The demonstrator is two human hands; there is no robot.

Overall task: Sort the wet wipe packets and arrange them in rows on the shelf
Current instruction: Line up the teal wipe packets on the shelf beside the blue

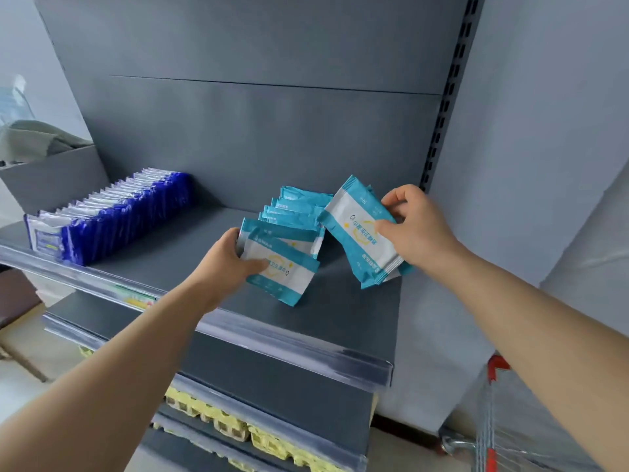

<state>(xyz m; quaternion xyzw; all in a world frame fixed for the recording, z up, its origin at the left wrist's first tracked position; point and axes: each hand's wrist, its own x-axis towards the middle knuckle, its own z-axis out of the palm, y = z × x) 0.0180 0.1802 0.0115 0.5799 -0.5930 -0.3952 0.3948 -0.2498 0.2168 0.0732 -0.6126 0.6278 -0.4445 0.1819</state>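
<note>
Both bare forearms reach forward, converging.
Left hand (226,264), pointing to 2 o'clock, grips a teal-and-white plastic wipe packet (284,275); right hand (418,229), pointing to 10 o'clock, pinches a second teal-and-white packet (357,233).

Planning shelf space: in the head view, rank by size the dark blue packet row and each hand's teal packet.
1. The dark blue packet row, clearly largest.
2-3. The teal packet in the right hand and teal packet in the left hand look alike; no ranking.

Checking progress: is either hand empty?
No, the left hand grips a teal packet and the right hand grips another teal packet.
</note>
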